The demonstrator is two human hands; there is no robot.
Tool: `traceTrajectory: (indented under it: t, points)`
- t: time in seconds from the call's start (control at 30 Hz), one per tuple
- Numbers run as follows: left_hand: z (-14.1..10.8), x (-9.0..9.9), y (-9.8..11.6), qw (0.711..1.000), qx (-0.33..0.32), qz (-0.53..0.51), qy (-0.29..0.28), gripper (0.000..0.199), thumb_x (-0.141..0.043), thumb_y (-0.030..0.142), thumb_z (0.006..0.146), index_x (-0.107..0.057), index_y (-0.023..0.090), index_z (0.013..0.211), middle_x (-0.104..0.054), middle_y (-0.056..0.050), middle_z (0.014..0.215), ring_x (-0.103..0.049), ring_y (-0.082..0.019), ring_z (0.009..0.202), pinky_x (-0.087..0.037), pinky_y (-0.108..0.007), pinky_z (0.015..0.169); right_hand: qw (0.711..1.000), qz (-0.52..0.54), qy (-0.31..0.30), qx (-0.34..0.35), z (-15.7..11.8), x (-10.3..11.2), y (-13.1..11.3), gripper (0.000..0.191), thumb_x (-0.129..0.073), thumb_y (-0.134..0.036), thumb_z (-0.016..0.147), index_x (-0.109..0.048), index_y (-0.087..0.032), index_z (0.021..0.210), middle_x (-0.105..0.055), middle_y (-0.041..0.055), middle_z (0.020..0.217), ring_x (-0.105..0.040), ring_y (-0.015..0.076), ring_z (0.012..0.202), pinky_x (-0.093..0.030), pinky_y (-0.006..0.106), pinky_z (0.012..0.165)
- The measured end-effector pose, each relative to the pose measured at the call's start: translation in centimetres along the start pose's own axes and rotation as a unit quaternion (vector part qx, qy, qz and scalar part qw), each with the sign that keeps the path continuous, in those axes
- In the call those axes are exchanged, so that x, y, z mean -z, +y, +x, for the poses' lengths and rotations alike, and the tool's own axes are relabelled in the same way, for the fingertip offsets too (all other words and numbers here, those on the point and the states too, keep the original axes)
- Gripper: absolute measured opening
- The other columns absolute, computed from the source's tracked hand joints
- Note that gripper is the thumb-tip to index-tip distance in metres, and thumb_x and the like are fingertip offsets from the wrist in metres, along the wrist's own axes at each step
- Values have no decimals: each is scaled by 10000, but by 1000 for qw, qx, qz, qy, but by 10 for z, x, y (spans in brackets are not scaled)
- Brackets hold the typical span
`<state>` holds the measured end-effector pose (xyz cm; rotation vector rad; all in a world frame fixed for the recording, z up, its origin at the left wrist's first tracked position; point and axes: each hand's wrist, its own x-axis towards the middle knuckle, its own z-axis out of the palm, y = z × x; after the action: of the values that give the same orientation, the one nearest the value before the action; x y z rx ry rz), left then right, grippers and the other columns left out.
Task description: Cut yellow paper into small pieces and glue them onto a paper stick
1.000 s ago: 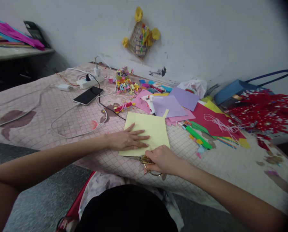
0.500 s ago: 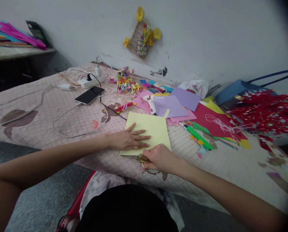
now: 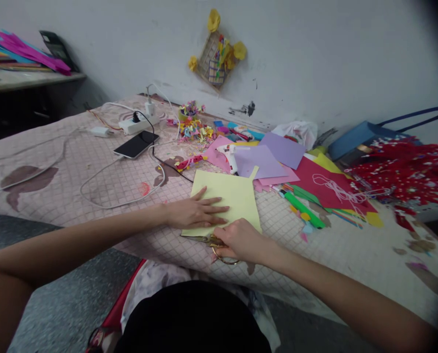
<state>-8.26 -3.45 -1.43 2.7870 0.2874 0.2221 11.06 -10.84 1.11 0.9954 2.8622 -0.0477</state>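
A pale yellow sheet of paper [image 3: 237,196] lies on the table before me. My left hand [image 3: 200,212] rests flat on its left half with the fingers spread. My right hand [image 3: 239,240] is closed round the gold handles of a pair of scissors [image 3: 207,239]. Their blades point left along the sheet's near edge, just below my left hand. A thin yellow strip [image 3: 254,172] sticks out at the sheet's far right corner.
Behind the sheet lie a white glue gun [image 3: 231,158] and purple paper [image 3: 259,162]. A green glue stick or marker [image 3: 304,210] and red paper [image 3: 314,184] are to the right. A phone [image 3: 136,144], cables and a power strip [image 3: 140,124] are to the left.
My right hand and the scissors have shifted slightly left along the near edge of the paper. My left hand has stayed in place.
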Motion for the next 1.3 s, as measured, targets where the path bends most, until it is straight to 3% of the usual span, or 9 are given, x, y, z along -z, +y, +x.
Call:
traceTrajectory:
  t: [0.4, 0.5, 0.57, 0.63, 0.7, 0.8, 0.93, 1.07, 1.3]
  points:
    - [0, 3, 1, 998, 18, -58, 2, 407, -412, 312, 875, -389, 371, 1277, -280, 41, 1425, -148, -204, 1341, 67, -440, 1067, 995, 31, 75, 65, -9, -11, -6, 375, -555, -537, 742, -567, -162, 734, -634, 33, 621, -568, 161, 568, -312, 259, 515]
    - [-1, 5, 1, 997, 11, -71, 13, 420, -392, 294, 883, -364, 333, 1300, -287, 4, 1425, -177, -210, 1334, 10, -463, 1068, 985, 86, 144, -33, -25, -6, 10, 381, -558, -554, 730, -549, -174, 714, -595, 7, 587, -546, 142, 562, -325, 239, 538]
    - [0, 5, 2, 997, 19, -72, 25, 420, -366, 281, 892, -354, 290, 1312, -309, -32, 1418, -214, -213, 1323, -56, -472, 1063, 960, 116, 190, -172, -36, -3, 31, 308, -538, -484, 778, -527, -184, 711, -556, -18, 552, -508, 120, 511, -311, 221, 517]
    - [3, 5, 6, 994, 43, -77, 60, 402, -358, 265, 892, -390, 237, 1292, -400, -74, 1363, -302, -212, 1280, -170, -444, 1045, 909, 136, 236, -314, -44, -2, 56, 255, -529, -433, 789, -505, -188, 722, -533, -25, 552, -476, 117, 488, -293, 216, 486]
    - [9, 5, 14, 987, 74, -82, 115, 356, -376, 263, 881, -476, 178, 1212, -535, -113, 1198, -442, -205, 1150, -314, -374, 971, 865, 168, 262, -394, -48, -5, 83, 240, -571, -413, 742, -487, -193, 695, -531, -20, 566, -468, 128, 500, -291, 222, 480]
    - [21, 4, 31, 980, 137, -66, 125, 297, -459, 346, 837, -563, 159, 1044, -574, -100, 1014, -526, -206, 956, -398, -339, 854, 816, 286, 278, -419, -45, -17, 112, 212, -583, -387, 711, -499, -194, 724, -564, -10, 601, -490, 135, 517, -328, 230, 491]
    - [35, -2, 48, 975, 200, -50, 77, 480, -688, 407, 631, -537, 177, 1024, -549, -79, 998, -527, -226, 895, -421, -323, 758, 795, 313, 303, -421, -30, -32, 128, 211, -586, -378, 683, -509, -186, 725, -579, 0, 615, -514, 142, 541, -361, 236, 500]
    - [43, -9, 50, 971, 226, -50, 64, 455, -750, 363, 540, -542, 168, 894, -561, -60, 917, -522, -228, 847, -404, -296, 692, 776, 344, 331, -411, -18, -39, 130, 226, -605, -369, 645, -515, -177, 724, -572, -8, 599, -516, 145, 540, -378, 243, 501]
    - [47, 3, 57, 947, 267, -158, 86, 164, -616, 267, 660, -551, 177, 781, -581, -21, 817, -532, -174, 727, -357, -243, 595, 729, 411, 379, -396, -39, -38, 136, 230, -646, -314, 594, -531, -164, 725, -568, -22, 594, -518, 134, 508, -393, 238, 465]
